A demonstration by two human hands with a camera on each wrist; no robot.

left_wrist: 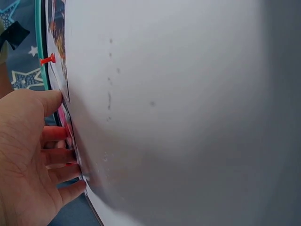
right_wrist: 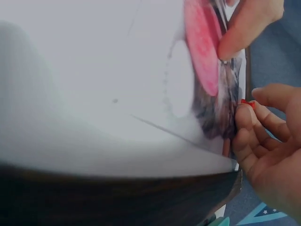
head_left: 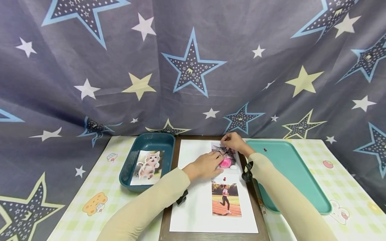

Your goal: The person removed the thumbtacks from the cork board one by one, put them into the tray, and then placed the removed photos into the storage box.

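Observation:
A photo of a cat with a pink ball (head_left: 227,163) lies near the top of a white board (head_left: 193,214) in a brown frame. My left hand (head_left: 206,165) rests on this photo, fingers extended over its left part and covering some of the cat. At the photo's top edge, my right hand (head_left: 234,142) pinches a red push pin (right_wrist: 248,104) between thumb and fingers. Below, a photo of a runner (head_left: 226,202) is on the board, with another red push pin (head_left: 224,179) at its top edge.
On the left, a dark blue bin (head_left: 124,174) holds a kitten photo (head_left: 148,167). A green tray (head_left: 297,177) stands right of the board, partly under my right forearm, with a red push pin (head_left: 265,149) near its far edge. A star-patterned curtain (head_left: 193,110) hangs behind the table.

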